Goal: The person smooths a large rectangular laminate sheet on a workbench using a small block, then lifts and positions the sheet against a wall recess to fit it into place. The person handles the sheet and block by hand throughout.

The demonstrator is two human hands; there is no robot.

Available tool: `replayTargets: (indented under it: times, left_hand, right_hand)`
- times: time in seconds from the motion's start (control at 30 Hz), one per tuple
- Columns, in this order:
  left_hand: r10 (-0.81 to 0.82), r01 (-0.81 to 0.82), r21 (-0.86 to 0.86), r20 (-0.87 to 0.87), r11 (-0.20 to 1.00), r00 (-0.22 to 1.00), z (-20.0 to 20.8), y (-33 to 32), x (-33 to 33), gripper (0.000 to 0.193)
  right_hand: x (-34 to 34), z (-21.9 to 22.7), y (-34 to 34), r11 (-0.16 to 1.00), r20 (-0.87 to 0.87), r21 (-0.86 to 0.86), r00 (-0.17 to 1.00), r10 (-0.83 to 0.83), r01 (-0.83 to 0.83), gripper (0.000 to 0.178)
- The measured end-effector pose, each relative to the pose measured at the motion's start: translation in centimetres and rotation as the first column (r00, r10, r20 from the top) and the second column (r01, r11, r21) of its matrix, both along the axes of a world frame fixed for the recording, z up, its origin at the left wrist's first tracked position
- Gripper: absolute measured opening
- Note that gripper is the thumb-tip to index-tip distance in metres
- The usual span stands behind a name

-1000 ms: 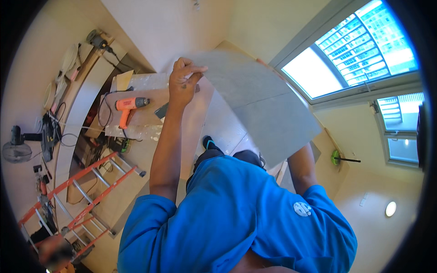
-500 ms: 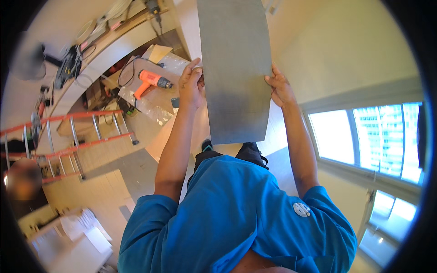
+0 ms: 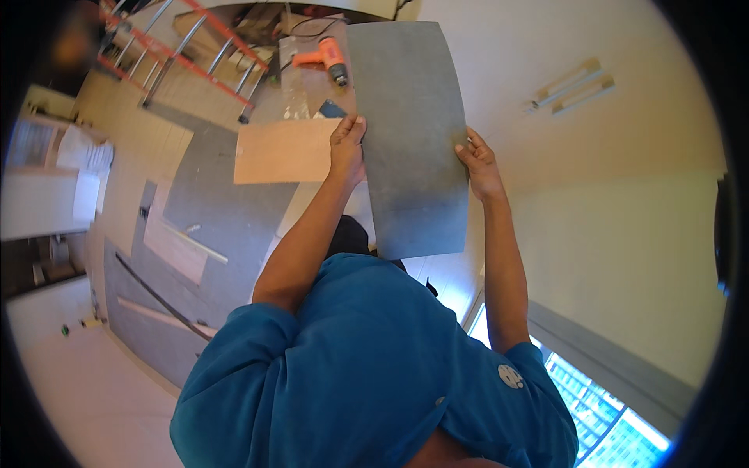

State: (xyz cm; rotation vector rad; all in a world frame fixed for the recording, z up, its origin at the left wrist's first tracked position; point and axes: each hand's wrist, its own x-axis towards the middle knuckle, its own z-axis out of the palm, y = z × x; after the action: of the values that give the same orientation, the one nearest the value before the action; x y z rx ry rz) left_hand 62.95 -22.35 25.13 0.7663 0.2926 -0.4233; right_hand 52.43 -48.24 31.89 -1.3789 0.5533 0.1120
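A long grey sheet [image 3: 409,140], thin and flat-looking, is held up in front of me by its two long edges. My left hand [image 3: 348,148] is closed on its left edge, thumb on the near face. On the opposite edge, my right hand [image 3: 480,160] grips with the thumb in front and the other fingers partly hidden behind. Past the left hand lies a tan rectangular board [image 3: 281,150]. An orange heat gun [image 3: 328,58] rests beyond it, beside a small dark blue item [image 3: 331,109] too small to name.
A red ladder [image 3: 207,70] stands at the upper left. Grey sheeting [image 3: 226,171] covers part of the floor on my left, with strips and a dark curved length [image 3: 160,296] on it. A pale wall [image 3: 593,203] rises on my right, above a window [image 3: 601,405].
My view has turned, so the ladder and heat gun sit higher and the window lower. The tan board and more of the left floor now show. Both hands still hold the grey sheet.
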Motion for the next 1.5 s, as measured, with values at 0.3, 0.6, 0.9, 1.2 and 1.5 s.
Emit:
replayTargets:
  times: [0.3, 0.6, 0.9, 1.2, 1.5]
  left_hand:
    - [0.240, -0.309, 0.367, 0.222, 0.877, 0.945, 0.2, 1.7, -4.6, 0.050]
    - [0.176, -0.194, 0.478, 0.082, 0.857, 0.981, -5.5, 3.0, -4.9, 0.035]
    - [-0.235, 0.179, 0.968, -0.135, 0.178, 0.962, -27.3, -1.6, -6.4, 0.067]
    - [-0.174, 0.331, 0.941, -0.315, 0.071, 0.933, -25.6, -13.3, -2.4, 0.097]
    - [0.398, -0.249, 0.745, -0.025, 0.619, 0.917, -27.3, -10.7, -8.8, 0.079]
  right_hand:
    - [1.3, -1.4, 1.3, 0.987, 0.110, 0.040, 0.982, 0.151, -0.156, 0.061]
    - [7.9, -2.9, -4.0, 0.958, 0.231, -0.216, 0.944, 0.236, -0.186, 0.055]
    - [16.1, 4.7, -8.0, 0.783, 0.200, -0.611, 0.933, 0.300, -0.121, 0.056]
    - [20.9, -2.1, -5.8, 0.821, 0.076, -0.453, 0.902, 0.425, -0.348, 0.059]
    - [27.9, -20.2, 1.1, 0.673, 0.038, -0.002, 0.672, 0.739, -0.740, 0.063]
